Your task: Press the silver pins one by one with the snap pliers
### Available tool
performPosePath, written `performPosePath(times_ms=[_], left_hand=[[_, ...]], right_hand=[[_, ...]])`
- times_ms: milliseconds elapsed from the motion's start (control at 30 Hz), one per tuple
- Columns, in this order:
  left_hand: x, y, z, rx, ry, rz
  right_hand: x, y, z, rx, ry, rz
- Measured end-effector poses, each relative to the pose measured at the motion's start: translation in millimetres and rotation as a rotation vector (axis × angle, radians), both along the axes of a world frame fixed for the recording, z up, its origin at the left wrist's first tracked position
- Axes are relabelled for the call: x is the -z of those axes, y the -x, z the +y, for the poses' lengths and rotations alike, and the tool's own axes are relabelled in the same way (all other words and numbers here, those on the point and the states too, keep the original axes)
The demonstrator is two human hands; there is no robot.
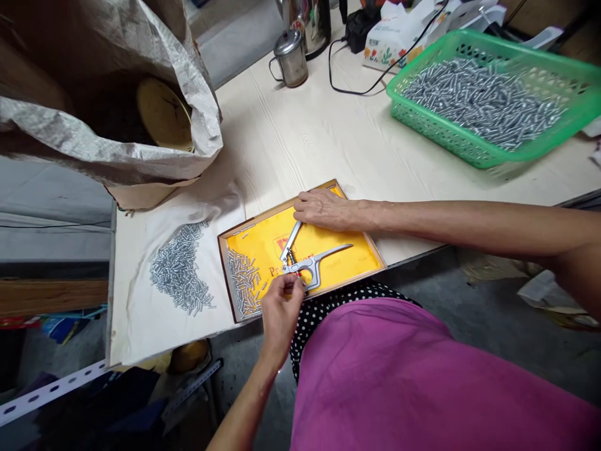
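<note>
A silver-grey pair of hand press pliers point(313, 266) with a spring lies in a shallow tray point(300, 207) lined in yellow. My right hand point(322, 208) is closed over the end of its upper handle, fingers curled down. At the tool's jaw, close to a small red part, my left hand point(283, 304) pinches with thumb and fingers; what sits between the fingertips is too small and hidden to make out. Many small metal pins point(241, 279) are heaped at the tray's left end, a few scattered towards the middle.
Left of the tray, a larger heap of pins point(181, 269) lies on a white cloth point(141, 319). A big woven sack point(201, 138) stands open at the back left. At the right is a green basket point(441, 138) of pins; behind are a metal mug point(292, 62) and a cable point(357, 92).
</note>
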State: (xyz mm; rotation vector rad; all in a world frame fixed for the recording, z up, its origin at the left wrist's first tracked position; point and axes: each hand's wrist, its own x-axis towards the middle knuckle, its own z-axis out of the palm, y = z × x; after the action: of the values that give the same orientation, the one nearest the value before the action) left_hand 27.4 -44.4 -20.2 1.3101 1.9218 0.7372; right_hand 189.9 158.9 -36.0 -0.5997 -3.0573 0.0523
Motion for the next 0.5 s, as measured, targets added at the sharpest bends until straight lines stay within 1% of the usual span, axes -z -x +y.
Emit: performPosePath(times_ms=[67,133,267,400,500], left_hand=[[-3.5,7.2,7.6,-0.105,0.126,-0.112],[-5.6,12.8,13.6,-0.133,0.218,-0.188],[-6.9,16.0,18.5,-0.114,0.296,-0.234],[-6.7,15.2,19.0,-0.084,0.316,-0.193],[-6.0,16.1,21.1,-0.04,0.339,-0.141]], right_hand=[[2.5,0.8,-2.4,0.008,-0.003,-0.002],[5.9,2.0,-3.4,0.015,-0.005,0.0],[16.8,2.7,-3.6,0.026,-0.029,0.057],[25.5,1.7,-4.3,0.034,-0.034,0.098],[26.4,1.8,-5.1,0.045,-0.018,0.109]])
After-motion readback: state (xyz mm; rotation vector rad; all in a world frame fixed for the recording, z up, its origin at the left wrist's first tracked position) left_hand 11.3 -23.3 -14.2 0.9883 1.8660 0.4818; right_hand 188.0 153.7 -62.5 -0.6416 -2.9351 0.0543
